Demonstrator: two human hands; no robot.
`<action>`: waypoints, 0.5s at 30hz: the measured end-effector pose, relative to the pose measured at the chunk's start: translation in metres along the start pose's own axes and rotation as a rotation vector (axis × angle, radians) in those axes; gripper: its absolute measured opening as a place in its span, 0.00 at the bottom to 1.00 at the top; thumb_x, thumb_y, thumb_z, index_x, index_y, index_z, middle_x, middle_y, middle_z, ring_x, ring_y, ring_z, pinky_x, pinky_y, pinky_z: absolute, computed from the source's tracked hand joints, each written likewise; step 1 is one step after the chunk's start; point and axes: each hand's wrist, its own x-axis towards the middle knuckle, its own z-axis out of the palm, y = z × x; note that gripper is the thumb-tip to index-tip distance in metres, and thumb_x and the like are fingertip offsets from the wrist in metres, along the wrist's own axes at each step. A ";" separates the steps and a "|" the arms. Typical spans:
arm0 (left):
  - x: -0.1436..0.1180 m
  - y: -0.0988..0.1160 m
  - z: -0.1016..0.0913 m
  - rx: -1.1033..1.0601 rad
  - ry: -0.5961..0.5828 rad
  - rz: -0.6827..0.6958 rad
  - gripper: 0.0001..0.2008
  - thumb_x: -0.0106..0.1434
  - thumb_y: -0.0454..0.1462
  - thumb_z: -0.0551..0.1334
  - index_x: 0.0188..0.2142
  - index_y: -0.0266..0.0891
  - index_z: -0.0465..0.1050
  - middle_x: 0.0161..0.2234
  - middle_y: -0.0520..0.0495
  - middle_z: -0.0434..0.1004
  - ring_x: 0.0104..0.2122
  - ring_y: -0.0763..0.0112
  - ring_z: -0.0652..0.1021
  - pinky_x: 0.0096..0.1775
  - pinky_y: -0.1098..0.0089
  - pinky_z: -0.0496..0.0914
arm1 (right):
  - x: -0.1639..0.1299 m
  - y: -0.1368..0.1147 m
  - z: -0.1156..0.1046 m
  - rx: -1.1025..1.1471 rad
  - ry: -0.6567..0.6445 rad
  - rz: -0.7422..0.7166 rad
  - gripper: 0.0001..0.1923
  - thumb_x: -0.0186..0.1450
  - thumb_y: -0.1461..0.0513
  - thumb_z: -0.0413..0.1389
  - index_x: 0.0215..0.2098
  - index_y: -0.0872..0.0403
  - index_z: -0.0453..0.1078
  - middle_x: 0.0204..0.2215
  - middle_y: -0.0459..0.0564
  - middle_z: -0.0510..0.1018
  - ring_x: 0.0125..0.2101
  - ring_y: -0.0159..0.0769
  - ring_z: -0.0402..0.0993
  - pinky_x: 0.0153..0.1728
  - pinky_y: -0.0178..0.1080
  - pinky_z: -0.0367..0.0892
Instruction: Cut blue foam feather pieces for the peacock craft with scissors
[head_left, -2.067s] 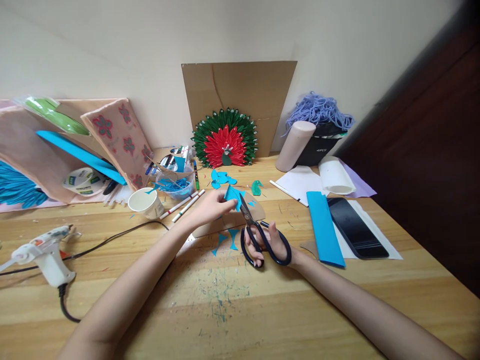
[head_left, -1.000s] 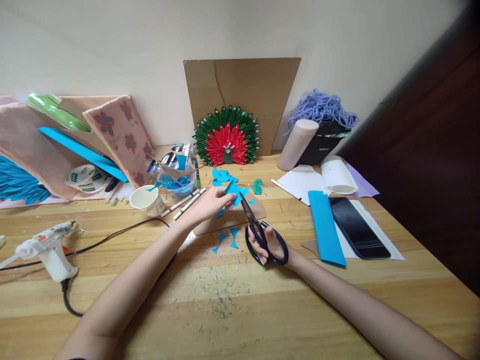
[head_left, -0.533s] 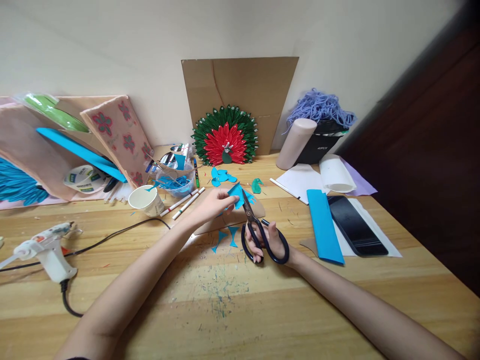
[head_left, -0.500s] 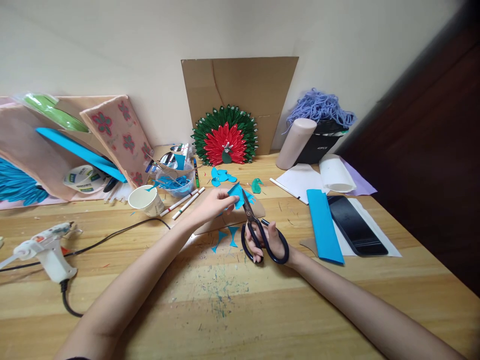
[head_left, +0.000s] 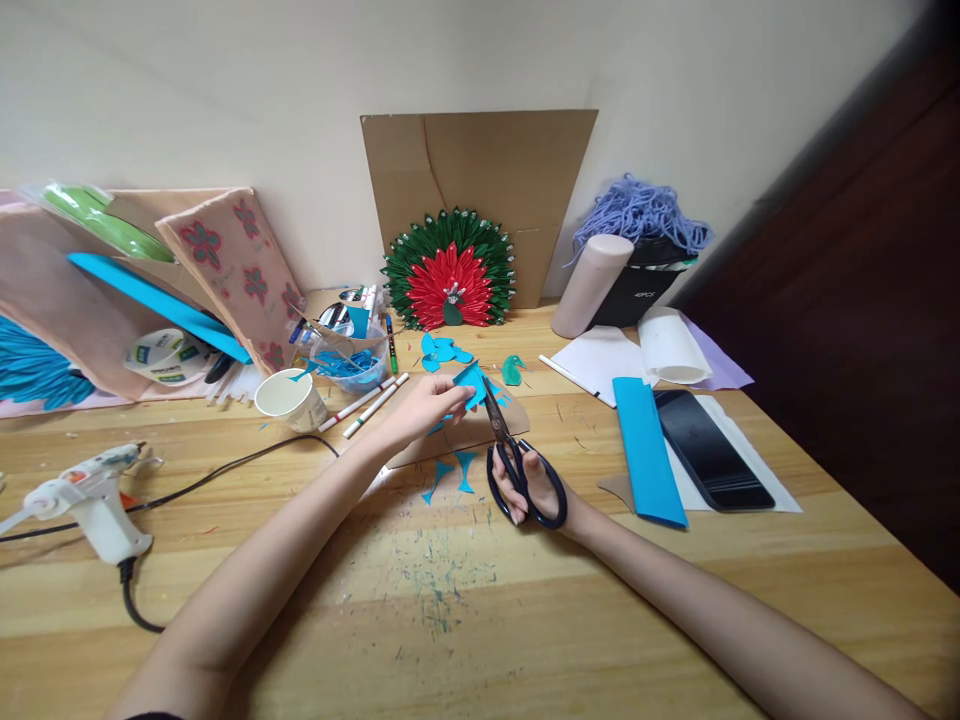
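My left hand (head_left: 433,405) pinches a small piece of blue paper (head_left: 471,384) above a brown cardboard piece (head_left: 480,438). In my right hand (head_left: 530,487) are black-handled scissors (head_left: 501,425), fingers and thumb through the loops. The blades point away from me and meet the right edge of the paper. Blue scraps (head_left: 464,472) lie on the table just in front of the cardboard. Several cut blue shapes (head_left: 444,350) rest beyond my left hand, and a green bird-shaped cutout (head_left: 513,370) sits to their right.
A hot glue gun (head_left: 97,500) with its cord lies at left, near a paper cup (head_left: 291,400), markers (head_left: 375,405) and a tub of blue scraps (head_left: 351,365). A red-and-green peacock craft (head_left: 452,275) leans at the back. Folded blue paper (head_left: 649,452) and a phone (head_left: 712,450) lie at right.
The scissor handles have drawn closer together as my right hand closes, shifting slightly left. My left hand keeps the paper in nearly the same spot.
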 end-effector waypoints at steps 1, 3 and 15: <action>0.000 0.000 0.001 -0.024 0.004 -0.002 0.17 0.55 0.45 0.59 0.16 0.37 0.61 0.15 0.56 0.62 0.19 0.78 0.64 0.28 0.72 0.58 | -0.001 -0.001 0.000 -0.019 0.006 -0.003 0.34 0.48 0.32 0.49 0.27 0.53 0.58 0.07 0.36 0.61 0.06 0.26 0.56 0.08 0.28 0.54; 0.000 0.000 0.002 -0.065 -0.001 -0.010 0.17 0.54 0.45 0.59 0.16 0.38 0.60 0.15 0.56 0.60 0.19 0.78 0.64 0.27 0.73 0.57 | -0.003 -0.004 0.002 -0.071 0.027 -0.013 0.36 0.47 0.31 0.46 0.28 0.53 0.59 0.08 0.36 0.62 0.07 0.26 0.58 0.10 0.28 0.56; -0.006 0.010 0.005 -0.099 -0.080 -0.081 0.15 0.55 0.42 0.56 0.17 0.36 0.62 0.15 0.57 0.56 0.18 0.80 0.58 0.26 0.72 0.52 | -0.008 -0.011 0.006 -0.121 0.000 -0.004 0.39 0.46 0.29 0.39 0.29 0.53 0.58 0.11 0.38 0.64 0.11 0.28 0.63 0.15 0.32 0.63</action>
